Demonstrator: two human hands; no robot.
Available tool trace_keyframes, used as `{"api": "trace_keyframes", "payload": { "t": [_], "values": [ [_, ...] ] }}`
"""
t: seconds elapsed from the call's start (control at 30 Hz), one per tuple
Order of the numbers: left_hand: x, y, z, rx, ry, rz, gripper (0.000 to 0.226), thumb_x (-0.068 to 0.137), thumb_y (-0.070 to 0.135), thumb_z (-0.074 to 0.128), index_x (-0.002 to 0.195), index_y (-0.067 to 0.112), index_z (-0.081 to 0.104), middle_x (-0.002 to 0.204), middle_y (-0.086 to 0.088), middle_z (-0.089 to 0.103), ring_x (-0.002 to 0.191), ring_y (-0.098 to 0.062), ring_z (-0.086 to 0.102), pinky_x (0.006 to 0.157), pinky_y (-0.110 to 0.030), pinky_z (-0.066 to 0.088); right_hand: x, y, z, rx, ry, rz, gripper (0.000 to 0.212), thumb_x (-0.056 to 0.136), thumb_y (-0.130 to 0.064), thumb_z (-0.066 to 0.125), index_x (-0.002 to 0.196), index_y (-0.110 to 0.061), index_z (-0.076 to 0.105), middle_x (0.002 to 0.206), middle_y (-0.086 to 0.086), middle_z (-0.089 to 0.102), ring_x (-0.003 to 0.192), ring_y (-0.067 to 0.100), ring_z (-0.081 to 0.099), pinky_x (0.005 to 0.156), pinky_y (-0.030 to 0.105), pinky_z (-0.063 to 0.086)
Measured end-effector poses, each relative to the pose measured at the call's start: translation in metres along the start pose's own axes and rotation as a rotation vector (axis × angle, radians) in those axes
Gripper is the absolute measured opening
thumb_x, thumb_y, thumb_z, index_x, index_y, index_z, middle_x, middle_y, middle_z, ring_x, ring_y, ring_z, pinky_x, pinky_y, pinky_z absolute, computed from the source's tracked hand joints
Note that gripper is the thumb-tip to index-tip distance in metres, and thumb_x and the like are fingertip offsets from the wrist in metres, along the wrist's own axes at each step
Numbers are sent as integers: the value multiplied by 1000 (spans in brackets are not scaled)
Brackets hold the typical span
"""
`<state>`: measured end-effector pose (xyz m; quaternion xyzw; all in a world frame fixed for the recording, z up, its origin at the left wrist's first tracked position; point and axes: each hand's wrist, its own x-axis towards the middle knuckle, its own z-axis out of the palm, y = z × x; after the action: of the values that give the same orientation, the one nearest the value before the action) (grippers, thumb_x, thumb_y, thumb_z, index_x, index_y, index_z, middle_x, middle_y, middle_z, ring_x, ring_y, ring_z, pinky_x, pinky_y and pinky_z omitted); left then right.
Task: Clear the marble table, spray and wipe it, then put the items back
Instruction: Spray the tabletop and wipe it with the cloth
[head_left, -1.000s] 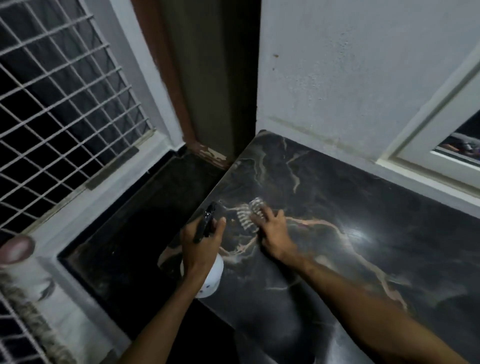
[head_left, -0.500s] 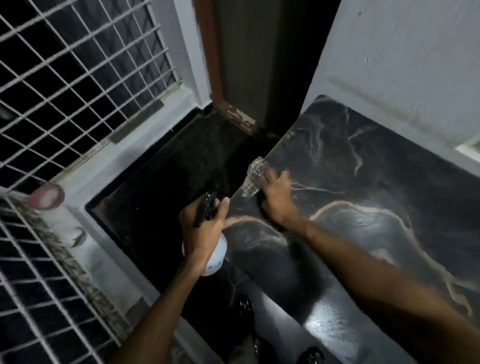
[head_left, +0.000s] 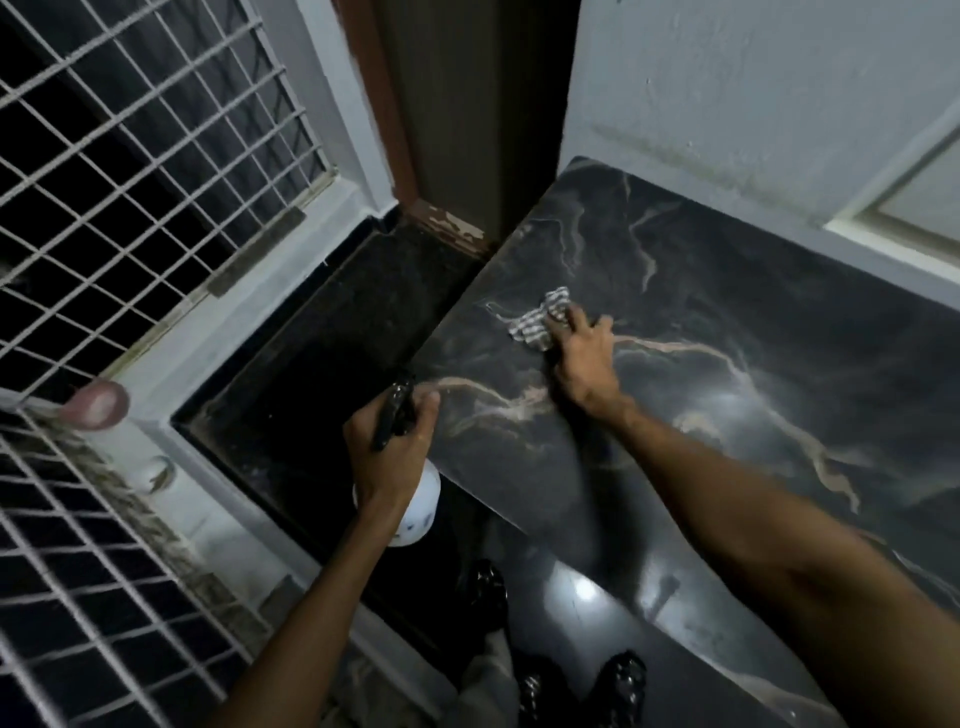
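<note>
Cloth (head_left: 540, 319) has moved inward from the table (head_left: 779, 291) edge under my flat right hand (head_left: 582, 358); my left hand (head_left: 389, 452) grips the spray bottle (head_left: 418, 509), which might knock the corner.

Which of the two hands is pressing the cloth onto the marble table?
The right hand, which rests on the striped cloth on the marble table. The left hand instead grips a white spray bottle, held at the table's edge.
</note>
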<state>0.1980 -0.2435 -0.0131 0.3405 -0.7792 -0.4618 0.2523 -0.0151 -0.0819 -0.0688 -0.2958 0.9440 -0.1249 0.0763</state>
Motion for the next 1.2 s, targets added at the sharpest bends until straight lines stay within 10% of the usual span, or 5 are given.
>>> {"api": "trace_keyframes", "payload": {
  "t": [0.2,0.33,0.53,0.73,1.2],
  "values": [
    [-75,41,46,23,-87,51,22,88,22,76,71,9,70,69,-5,71,71,-19,70,74,-41,58,-175,8,32,65,-103,-379,67,79,-10,48,143,-29,50,159,7,35,105,34,46,87,43,47],
    [-100,46,65,10,-143,31,35,86,40,72,67,11,66,60,-6,67,61,-23,67,65,-45,57,-202,73,11,219,111,246,76,68,-4,58,138,-33,56,154,3,41,107,36,45,101,42,42],
    [-163,64,105,30,-241,80,40,83,52,68,67,15,66,57,0,67,58,-17,67,64,-43,58,-300,102,11,108,-57,-111,81,66,-5,63,143,-31,52,157,5,38,109,35,48,91,42,46],
    [-217,85,126,19,-319,96,39,81,50,70,67,14,67,59,-1,68,59,-18,69,64,-44,58,-380,199,-13,224,267,680,75,68,-3,58,139,-28,56,159,6,33,105,35,42,90,38,39],
    [-229,89,125,30,-470,203,31,88,35,72,66,14,64,59,1,66,58,-14,67,61,-39,56,-475,160,5,352,356,805,82,73,15,56,142,-30,54,158,0,35,103,17,31,81,18,25]
  ]
}}
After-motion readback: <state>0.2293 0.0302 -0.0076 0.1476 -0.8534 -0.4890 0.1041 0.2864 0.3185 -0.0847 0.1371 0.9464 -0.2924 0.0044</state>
